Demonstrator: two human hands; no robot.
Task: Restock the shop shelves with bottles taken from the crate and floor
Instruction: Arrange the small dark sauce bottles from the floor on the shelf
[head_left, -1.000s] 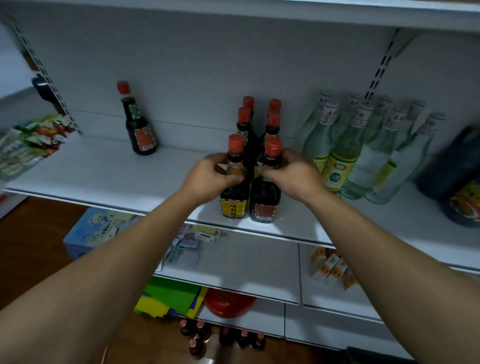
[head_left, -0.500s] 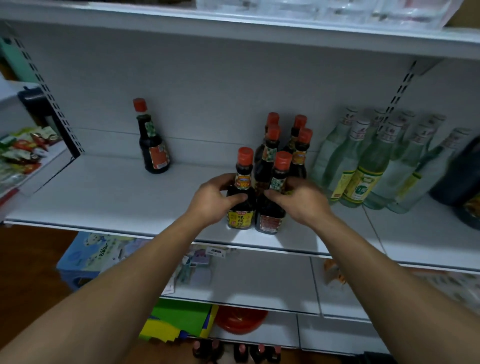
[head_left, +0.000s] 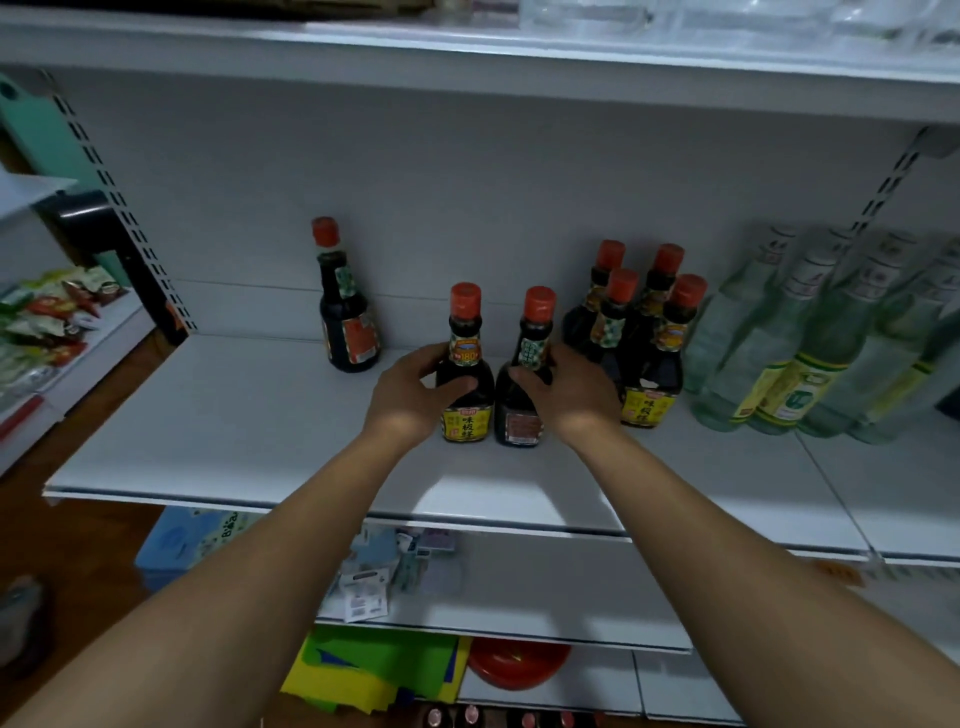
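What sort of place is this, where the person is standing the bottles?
Most likely a small shop. White metal shelves hold rows of identical dark sauce bottles and clear bottles; snack packets lie on the next unit. The left hand grips one sauce bottle, the right hand another.

Floor bottles (head_left: 470, 717) cut off at btm edge.

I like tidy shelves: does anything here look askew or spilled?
Nothing spilled or tipped. Only the lone dark bottle at the back left sits apart from the red-capped cluster beside the clear bottles.
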